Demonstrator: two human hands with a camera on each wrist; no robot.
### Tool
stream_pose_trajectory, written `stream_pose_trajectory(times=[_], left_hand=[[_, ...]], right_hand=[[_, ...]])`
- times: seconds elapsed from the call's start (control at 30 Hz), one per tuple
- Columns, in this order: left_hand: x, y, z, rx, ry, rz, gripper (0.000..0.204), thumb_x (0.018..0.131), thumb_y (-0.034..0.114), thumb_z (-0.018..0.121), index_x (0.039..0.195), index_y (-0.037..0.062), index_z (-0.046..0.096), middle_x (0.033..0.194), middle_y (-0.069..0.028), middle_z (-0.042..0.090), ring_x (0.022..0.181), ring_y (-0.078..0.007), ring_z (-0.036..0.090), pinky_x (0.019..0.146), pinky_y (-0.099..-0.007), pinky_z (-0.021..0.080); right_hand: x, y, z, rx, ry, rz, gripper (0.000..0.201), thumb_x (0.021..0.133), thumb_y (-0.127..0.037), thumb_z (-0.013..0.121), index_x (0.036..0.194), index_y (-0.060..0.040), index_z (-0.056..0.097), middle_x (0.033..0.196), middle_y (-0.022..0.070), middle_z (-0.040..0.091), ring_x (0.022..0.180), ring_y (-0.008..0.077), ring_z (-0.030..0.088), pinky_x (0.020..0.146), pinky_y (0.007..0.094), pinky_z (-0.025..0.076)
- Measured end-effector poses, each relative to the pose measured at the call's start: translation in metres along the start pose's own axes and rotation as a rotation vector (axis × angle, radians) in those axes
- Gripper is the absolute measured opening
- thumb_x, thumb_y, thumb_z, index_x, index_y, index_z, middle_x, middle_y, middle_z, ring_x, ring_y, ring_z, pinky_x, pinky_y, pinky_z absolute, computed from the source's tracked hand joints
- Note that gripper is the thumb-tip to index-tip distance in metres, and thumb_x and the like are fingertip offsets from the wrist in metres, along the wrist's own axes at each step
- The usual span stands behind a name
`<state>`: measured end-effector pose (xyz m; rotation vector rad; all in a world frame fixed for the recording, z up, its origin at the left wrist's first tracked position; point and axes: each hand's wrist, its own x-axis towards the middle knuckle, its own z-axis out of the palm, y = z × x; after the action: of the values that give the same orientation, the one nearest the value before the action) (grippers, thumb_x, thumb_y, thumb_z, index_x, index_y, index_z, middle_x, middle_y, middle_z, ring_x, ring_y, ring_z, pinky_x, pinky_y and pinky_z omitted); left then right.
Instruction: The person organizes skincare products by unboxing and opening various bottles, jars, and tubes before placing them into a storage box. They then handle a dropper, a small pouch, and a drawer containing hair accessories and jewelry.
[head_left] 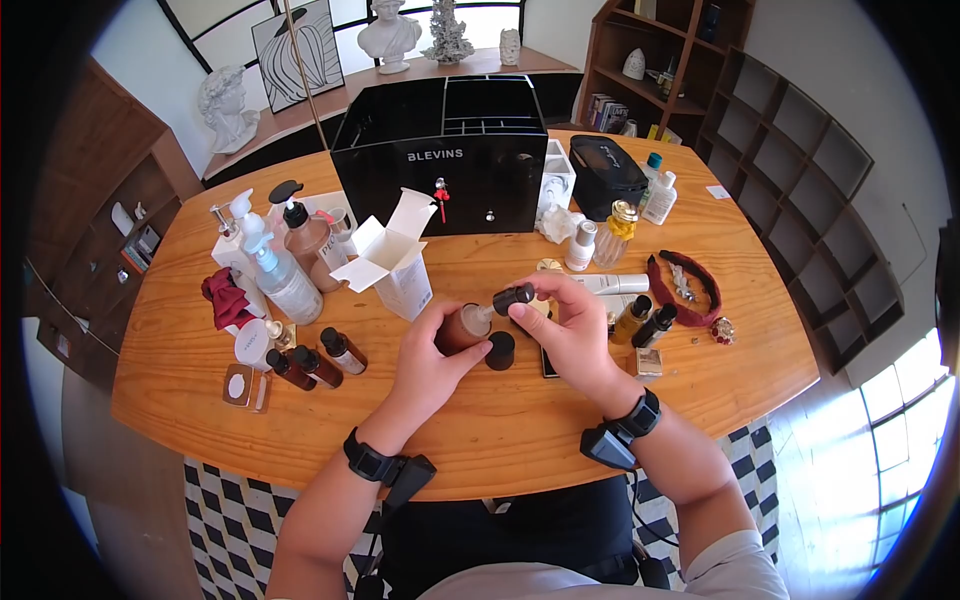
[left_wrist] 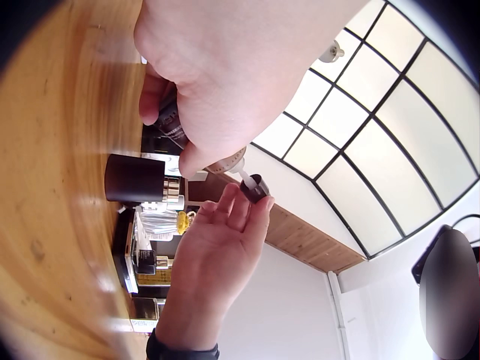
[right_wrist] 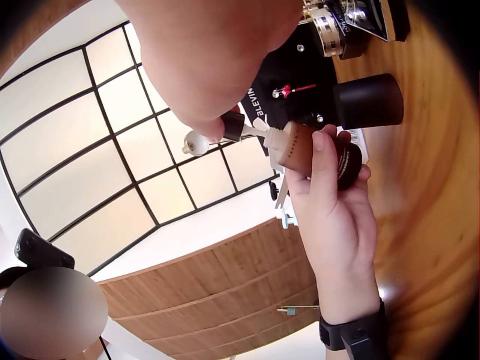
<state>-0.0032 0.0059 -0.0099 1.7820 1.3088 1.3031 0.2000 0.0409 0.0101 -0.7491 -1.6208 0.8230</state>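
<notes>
Brown frosted-glass bottle with a pale neck (right_wrist: 300, 148) is held over the middle of the desk (head_left: 480, 430), its body mostly hidden by the left hand (head_left: 428, 358). Fingers of that hand are wrapped round it. Small glossy black cap with a pale thin stem (head_left: 512, 299) is pinched between the thumb and fingers of the right hand (head_left: 572, 335), nearly closed on it. Stem is set at the bottle's mouth; whether its tip is inside cannot be told. Flat black item (head_left: 549, 364) is mostly covered by the right hand. Both forearms are cut off in the wrist views.

"BLEVINS" can be read on the large glossy black box (head_left: 390, 180) at the far side. Small print is seen on the bottle's shoulder and dark base, too small to be read. Lettering on the brown pump bottle (head_left: 312, 250) to the left is only partly legible.

Bottle is tilted: mouth pointed up and to the right, towards the cap, long axis slanted, base low and left. Matte black cylinder (head_left: 500, 352) is stood upright on the desk, just right of the left thumb. White open carton (head_left: 405, 288) is placed farther off; three small brown black-capped bottles (head_left: 325, 373) are grouped left.
</notes>
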Motion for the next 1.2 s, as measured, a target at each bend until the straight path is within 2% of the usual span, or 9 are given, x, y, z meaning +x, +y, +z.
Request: stream_pose_trajectory(times=[0.07, 0.37, 0.47, 0.8, 0.9, 1.0, 1.2], left_hand=[[0.000, 0.000, 0.001, 0.000, 0.002, 0.000, 0.049, 0.078, 0.011, 0.086, 0.118, 0.0014, 0.059, 0.107, -0.0082, 0.069, 0.098, -0.0157, 0.064, 0.089, -0.0309, 0.052], [0.000, -0.001, -0.001, 0.010, 0.006, -0.021, 0.050, 0.079, 0.013, 0.086, 0.120, 0.0017, 0.059, 0.109, -0.0088, 0.069, 0.100, -0.0158, 0.065, 0.091, -0.0313, 0.052], [0.000, -0.002, 0.000, 0.013, 0.009, -0.022, 0.050, 0.079, 0.014, 0.086, 0.120, 0.0018, 0.059, 0.109, -0.0088, 0.069, 0.100, -0.0160, 0.065, 0.091, -0.0314, 0.052], [0.001, 0.001, 0.000, 0.010, 0.010, -0.011, 0.050, 0.079, 0.015, 0.086, 0.119, 0.0014, 0.059, 0.107, -0.0091, 0.069, 0.098, -0.0163, 0.065, 0.089, -0.0311, 0.053], [0.001, -0.003, 0.000, -0.003, 0.014, 0.000, 0.050, 0.079, 0.014, 0.086, 0.119, 0.0013, 0.059, 0.107, -0.0087, 0.069, 0.098, -0.0159, 0.064, 0.089, -0.0309, 0.053], [0.001, -0.002, -0.001, -0.010, 0.012, -0.022, 0.049, 0.080, 0.014, 0.085, 0.119, 0.0013, 0.059, 0.107, -0.0083, 0.069, 0.099, -0.0155, 0.064, 0.090, -0.0308, 0.052], [0.001, -0.001, -0.001, -0.030, 0.007, -0.038, 0.049, 0.080, 0.013, 0.085, 0.120, 0.0012, 0.059, 0.108, -0.0081, 0.068, 0.100, -0.0152, 0.064, 0.091, -0.0307, 0.052]], right_hand=[[0.001, -0.003, 0.002, -0.031, 0.055, -0.039, 0.024, 0.086, -0.013, 0.079, 0.107, -0.0031, 0.071, 0.098, 0.0051, 0.070, 0.091, 0.0149, 0.061, 0.084, 0.0284, 0.047], [0.006, -0.014, -0.010, -0.163, 0.141, -0.197, 0.023, 0.085, -0.007, 0.078, 0.106, -0.0022, 0.070, 0.100, 0.0074, 0.068, 0.091, 0.0172, 0.059, 0.079, 0.0300, 0.047], [0.006, -0.008, -0.008, 0.034, 0.181, -0.179, 0.024, 0.084, -0.007, 0.079, 0.105, -0.0025, 0.070, 0.099, 0.0072, 0.068, 0.090, 0.0172, 0.058, 0.079, 0.0300, 0.047], [0.003, -0.010, 0.000, -0.071, 0.019, -0.131, 0.023, 0.083, -0.006, 0.078, 0.105, -0.0024, 0.072, 0.098, 0.0086, 0.068, 0.095, 0.0215, 0.061, 0.085, 0.0329, 0.049], [0.002, -0.012, -0.005, -0.077, -0.038, -0.073, 0.025, 0.088, -0.001, 0.073, 0.112, 0.0011, 0.068, 0.108, 0.0073, 0.068, 0.103, 0.0172, 0.059, 0.094, 0.0315, 0.046], [0.005, -0.012, -0.005, -0.100, 0.052, -0.111, 0.023, 0.085, -0.006, 0.077, 0.107, -0.0023, 0.072, 0.101, 0.0085, 0.069, 0.097, 0.0209, 0.062, 0.087, 0.0324, 0.049], [0.005, -0.013, -0.007, -0.041, 0.124, -0.137, 0.022, 0.087, -0.007, 0.076, 0.108, -0.0023, 0.071, 0.102, 0.0061, 0.070, 0.097, 0.0184, 0.060, 0.084, 0.0312, 0.048]])
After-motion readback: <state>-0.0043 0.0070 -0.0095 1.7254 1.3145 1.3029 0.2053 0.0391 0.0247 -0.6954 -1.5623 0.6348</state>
